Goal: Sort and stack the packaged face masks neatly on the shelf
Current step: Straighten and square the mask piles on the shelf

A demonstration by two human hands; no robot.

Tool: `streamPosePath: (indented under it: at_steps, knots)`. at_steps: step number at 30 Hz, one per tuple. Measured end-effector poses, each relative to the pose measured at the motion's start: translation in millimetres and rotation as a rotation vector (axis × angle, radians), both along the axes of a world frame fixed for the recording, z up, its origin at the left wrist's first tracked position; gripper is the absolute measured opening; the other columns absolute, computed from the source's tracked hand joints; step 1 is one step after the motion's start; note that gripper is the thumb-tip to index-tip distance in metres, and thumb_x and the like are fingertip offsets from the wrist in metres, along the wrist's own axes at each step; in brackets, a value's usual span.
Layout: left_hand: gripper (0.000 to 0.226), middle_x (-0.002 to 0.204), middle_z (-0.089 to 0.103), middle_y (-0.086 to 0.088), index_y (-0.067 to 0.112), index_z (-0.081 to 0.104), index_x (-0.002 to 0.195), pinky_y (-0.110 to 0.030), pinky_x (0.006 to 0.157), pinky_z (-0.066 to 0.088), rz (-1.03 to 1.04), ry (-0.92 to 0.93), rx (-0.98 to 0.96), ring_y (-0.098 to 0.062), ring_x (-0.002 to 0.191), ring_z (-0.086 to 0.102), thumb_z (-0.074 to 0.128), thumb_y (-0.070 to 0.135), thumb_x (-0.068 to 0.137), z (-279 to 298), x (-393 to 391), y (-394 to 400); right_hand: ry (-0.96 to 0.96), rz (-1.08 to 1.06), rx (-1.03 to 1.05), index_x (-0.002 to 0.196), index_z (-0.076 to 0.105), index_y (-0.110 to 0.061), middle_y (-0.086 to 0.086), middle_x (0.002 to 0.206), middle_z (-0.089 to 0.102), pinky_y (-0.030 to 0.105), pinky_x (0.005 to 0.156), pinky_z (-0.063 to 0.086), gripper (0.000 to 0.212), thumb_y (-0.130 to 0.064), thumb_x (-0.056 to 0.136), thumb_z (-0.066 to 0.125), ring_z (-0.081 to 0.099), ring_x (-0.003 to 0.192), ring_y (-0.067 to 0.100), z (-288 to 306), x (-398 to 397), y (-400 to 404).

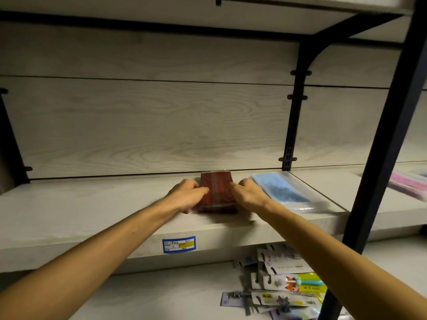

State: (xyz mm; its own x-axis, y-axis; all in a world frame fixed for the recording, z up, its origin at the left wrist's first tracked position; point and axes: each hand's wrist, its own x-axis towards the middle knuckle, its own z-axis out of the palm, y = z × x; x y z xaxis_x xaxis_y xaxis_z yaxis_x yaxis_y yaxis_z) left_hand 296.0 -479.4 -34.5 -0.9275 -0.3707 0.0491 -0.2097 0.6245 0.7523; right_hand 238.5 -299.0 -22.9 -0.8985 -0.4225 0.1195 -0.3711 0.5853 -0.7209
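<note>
Gripping one red mask stack (217,192), left hand (188,195), right hand (248,195); one blue stack (280,188) beside

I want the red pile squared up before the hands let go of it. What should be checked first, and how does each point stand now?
1. Both hands on the pile: ok. The left hand and right hand hold the red mask packs from either side.
2. Pile fully on the shelf: ok, it sits back from the front edge.
3. Pile edges aligned: cannot tell, the picture is blurred and the hands cover the sides.
4. Apart from the blue mask packs: ok, a gap shows between the two piles.
5. Colours unmixed: ok on top; lower packs cannot be told.
</note>
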Motion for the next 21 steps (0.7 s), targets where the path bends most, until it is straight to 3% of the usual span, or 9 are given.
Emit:
streamPosePath:
  at_steps: [2,5,7,9,11,15,18,21]
  knots:
    - [0.026,0.092,0.070,-0.002,0.017,0.066,0.104,-0.027,0.060,0.045,0.006,-0.006,0.000,-0.018,0.074,0.063,0.054,0.040,0.099,2.0,-7.3,-6.0,-0.039,-0.031,-0.039,0.070,0.049,-0.016,0.006,0.080,0.054,0.027,0.063,0.037,0.032,-0.033,0.097,0.046,0.051,0.079,0.025,4.4,-13.4,-4.5]
    - [0.025,0.111,0.071,-0.002,0.021,0.067,0.096,-0.033,0.092,0.051,0.021,0.028,-0.022,-0.023,0.105,0.066,0.050,0.039,0.101,1.1,-20.4,-9.6,-0.078,-0.033,-0.078,0.063,0.047,-0.015,0.005,0.071,0.052,0.028,0.064,0.038,0.035,-0.028,0.096,0.047,0.050,0.071,0.023,7.0,-28.3,-19.5]
    - [0.028,0.122,0.069,-0.005,0.024,0.067,0.112,-0.038,0.100,0.049,0.055,0.023,-0.115,-0.027,0.115,0.063,0.047,0.040,0.101,-3.8,-28.0,-8.0,-0.082,-0.015,-0.076,0.069,0.053,-0.010,0.007,0.071,0.055,0.032,0.068,0.040,0.031,-0.024,0.096,0.046,0.051,0.073,0.024,3.7,-35.2,-29.5]
    - [0.035,0.131,0.065,-0.009,0.029,0.061,0.130,-0.038,0.101,0.048,0.115,0.026,-0.214,-0.031,0.121,0.060,0.045,0.039,0.101,-10.3,-32.3,-5.6,-0.064,-0.011,-0.054,0.090,0.058,-0.004,0.017,0.092,0.063,0.036,0.077,0.044,0.025,-0.024,0.096,0.045,0.058,0.089,0.030,-3.2,-39.7,-35.5]
    - [0.035,0.131,0.065,-0.010,0.028,0.060,0.132,-0.037,0.101,0.048,0.141,0.061,-0.205,-0.032,0.122,0.059,0.046,0.033,0.101,-13.7,-34.3,-5.0,-0.023,-0.003,-0.044,0.101,0.060,-0.004,0.022,0.110,0.065,0.037,0.084,0.046,0.025,-0.023,0.097,0.044,0.060,0.104,0.036,-9.1,-40.4,-37.6]
    - [0.030,0.120,0.070,-0.005,0.023,0.065,0.121,-0.039,0.096,0.051,0.128,0.055,-0.130,-0.029,0.111,0.064,0.048,0.028,0.097,-12.1,-28.4,-8.9,0.017,0.067,-0.036,0.083,0.054,-0.018,0.011,0.097,0.060,0.031,0.073,0.038,0.017,-0.023,0.096,0.043,0.057,0.094,0.029,-14.5,-36.4,-37.0]
    - [0.036,0.115,0.071,-0.002,0.029,0.063,0.118,-0.040,0.092,0.054,0.126,-0.002,-0.205,-0.027,0.104,0.066,0.046,0.042,0.089,-13.0,-16.6,-13.3,0.009,0.120,-0.046,0.096,0.056,-0.013,0.010,0.098,0.060,0.029,0.073,0.037,0.017,-0.023,0.097,0.043,0.056,0.092,0.026,-17.4,-32.0,-37.0]
    - [0.041,0.114,0.070,0.000,0.032,0.062,0.115,-0.040,0.091,0.054,0.129,-0.039,-0.247,-0.024,0.101,0.066,0.042,0.053,0.087,-12.9,-12.8,-17.8,0.012,0.142,-0.054,0.084,0.056,-0.015,0.011,0.096,0.061,0.028,0.072,0.038,0.020,-0.021,0.098,0.043,0.057,0.090,0.028,-14.1,-25.7,-37.7]
